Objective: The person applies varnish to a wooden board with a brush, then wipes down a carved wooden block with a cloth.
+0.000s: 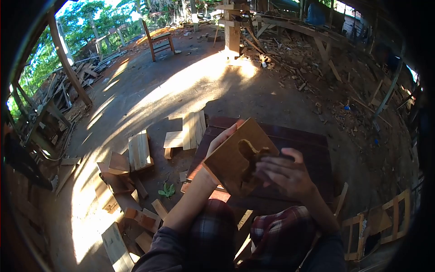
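Observation:
A flat, square-cornered wooden board is held tilted over my lap. My left hand grips it along its left edge, with the fingertips showing at the top edge. On the board's face lies an irregular golden-brown shape with a darker middle. My right hand, slightly blurred, has its fingers close together over the right side of this shape, with the thumb raised apart. I cannot tell what sits under those fingers. Beneath the board is a dark reddish-brown wooden tabletop, in front of my knees.
Wooden blocks and offcuts lie on the ground at left, near a green leaf sprig. A slatted wooden frame is at lower right. Farther off stand a wooden post, a small bench and a workbench.

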